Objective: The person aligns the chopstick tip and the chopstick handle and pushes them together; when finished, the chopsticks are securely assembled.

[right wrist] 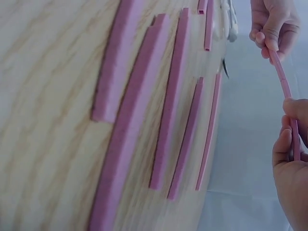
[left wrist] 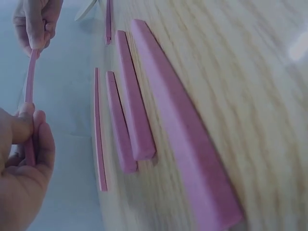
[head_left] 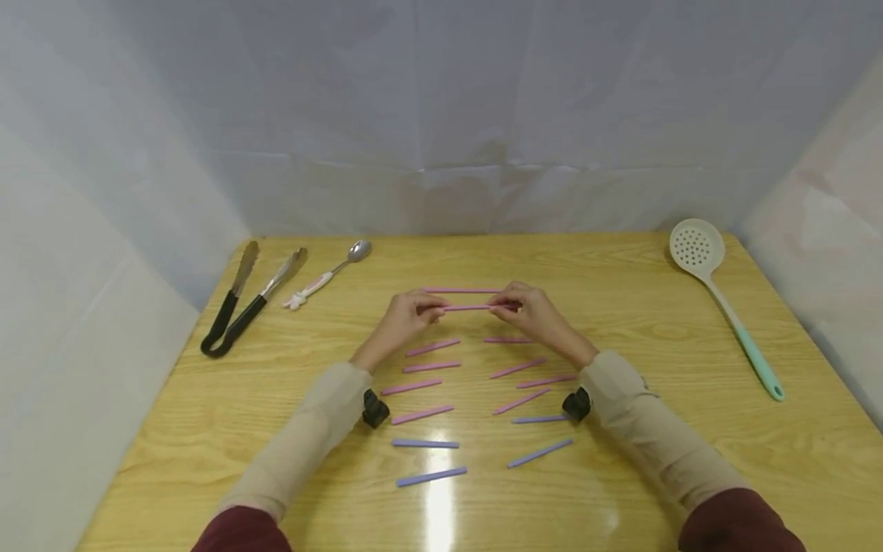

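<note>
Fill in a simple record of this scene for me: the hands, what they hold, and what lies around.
Surface: wooden table
Left hand: pinches the held pink stick
Right hand: pinches the same length, which may be two pieces end to end
Height: raised above the table
Loose pieces: pink sticks and four blue sticks
Far left: tongs, spoon
Far right: slotted skimmer

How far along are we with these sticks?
Apparently done: one longer pink stick lies beyond the hands. In progress: the left hand and right hand hold a seamed pink length, perhaps two sticks being joined. Probably remaining: eight short pink sticks and four blue sticks lie separately, nearer the person.
</note>
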`<state>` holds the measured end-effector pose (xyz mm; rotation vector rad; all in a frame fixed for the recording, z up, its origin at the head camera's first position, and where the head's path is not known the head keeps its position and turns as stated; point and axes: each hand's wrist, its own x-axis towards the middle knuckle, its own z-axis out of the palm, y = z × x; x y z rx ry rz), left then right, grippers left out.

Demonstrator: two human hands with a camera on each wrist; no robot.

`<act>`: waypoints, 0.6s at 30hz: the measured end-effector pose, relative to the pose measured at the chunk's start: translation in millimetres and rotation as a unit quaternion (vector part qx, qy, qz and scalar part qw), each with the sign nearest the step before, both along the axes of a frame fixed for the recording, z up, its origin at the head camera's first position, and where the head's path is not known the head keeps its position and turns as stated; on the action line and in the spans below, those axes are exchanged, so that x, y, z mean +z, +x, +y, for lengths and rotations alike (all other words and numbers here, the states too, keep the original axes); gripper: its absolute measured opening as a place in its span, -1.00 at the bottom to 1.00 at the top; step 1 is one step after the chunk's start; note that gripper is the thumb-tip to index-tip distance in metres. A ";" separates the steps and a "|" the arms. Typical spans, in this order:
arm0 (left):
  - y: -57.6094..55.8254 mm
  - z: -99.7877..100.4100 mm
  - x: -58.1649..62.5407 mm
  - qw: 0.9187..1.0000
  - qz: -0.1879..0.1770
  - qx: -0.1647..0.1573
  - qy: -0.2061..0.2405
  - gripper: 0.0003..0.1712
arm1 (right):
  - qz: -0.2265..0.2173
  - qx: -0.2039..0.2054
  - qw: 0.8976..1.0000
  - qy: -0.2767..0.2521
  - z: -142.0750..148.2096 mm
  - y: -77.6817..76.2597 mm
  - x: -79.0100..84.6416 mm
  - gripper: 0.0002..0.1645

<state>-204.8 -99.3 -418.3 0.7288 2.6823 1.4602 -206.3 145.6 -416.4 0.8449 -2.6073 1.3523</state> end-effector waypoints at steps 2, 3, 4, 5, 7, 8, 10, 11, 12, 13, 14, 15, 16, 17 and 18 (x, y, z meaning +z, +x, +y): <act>1.1 1.7 -0.6 1.000 0.001 0.009 -0.002 -0.80 | 0.001 -0.001 1.000 0.000 -0.1 0.3 -1.0 -0.87; 1.3 2.5 -1.1 1.000 0.001 0.013 -0.002 -0.80 | 0.000 -0.001 1.000 0.000 -0.2 0.4 -1.5 -0.87; 1.4 3.2 -1.3 1.000 0.001 0.016 0.000 -0.81 | 0.001 -0.002 1.000 0.000 -0.5 0.3 -1.8 -0.87; 1.4 3.9 -1.7 1.000 0.001 0.020 0.003 -0.81 | 0.001 -0.003 1.000 0.001 -0.8 0.3 -1.7 -0.87; 1.5 5.0 -2.4 1.000 -0.002 0.026 0.012 -0.81 | 0.004 -0.006 1.000 0.000 -1.6 0.2 -1.8 -0.87; 1.7 5.2 -2.8 0.999 -0.003 0.030 0.014 -0.81 | 0.004 -0.006 1.000 0.000 -2.1 0.0 -2.1 -0.87; 2.2 5.1 -3.6 0.999 -0.005 0.036 0.013 -0.81 | 0.008 -0.003 1.000 0.000 -2.7 -0.6 -3.7 -0.88; 2.5 4.8 -4.0 0.999 -0.007 0.037 0.008 -0.81 | 0.010 -0.001 1.000 0.000 -2.8 -0.7 -4.6 -0.88; 2.6 4.5 -4.4 0.999 -0.010 0.036 0.004 -0.81 | 0.013 0.002 1.000 0.000 -2.8 -1.1 -6.2 -0.89; 2.8 3.9 -4.7 0.999 -0.015 0.035 -0.001 -0.81 | 0.015 0.006 1.000 0.000 -2.8 -1.5 -7.5 -0.90; 2.8 3.3 -4.8 0.999 -0.019 0.034 -0.007 -0.81 | 0.018 0.009 1.000 0.000 -2.5 -1.8 -8.8 -0.90; 2.5 2.7 -4.7 0.999 -0.025 0.030 -0.011 -0.80 | 0.023 0.011 1.000 0.000 -2.2 -2.3 -9.6 -0.91; 1.7 2.3 -4.3 0.999 -0.032 0.026 -0.013 -0.79 | 0.025 0.012 1.000 -0.002 -2.0 -2.8 -10.1 -0.91; 0.9 1.7 -3.8 0.999 -0.039 0.022 -0.014 -0.79 | 0.027 0.012 1.000 -0.001 -1.7 -3.8 -10.7 -0.91; -0.1 1.2 -3.0 0.999 -0.042 0.018 -0.016 -0.78 | 0.029 0.012 1.000 0.002 -1.5 -4.8 -10.7 -0.91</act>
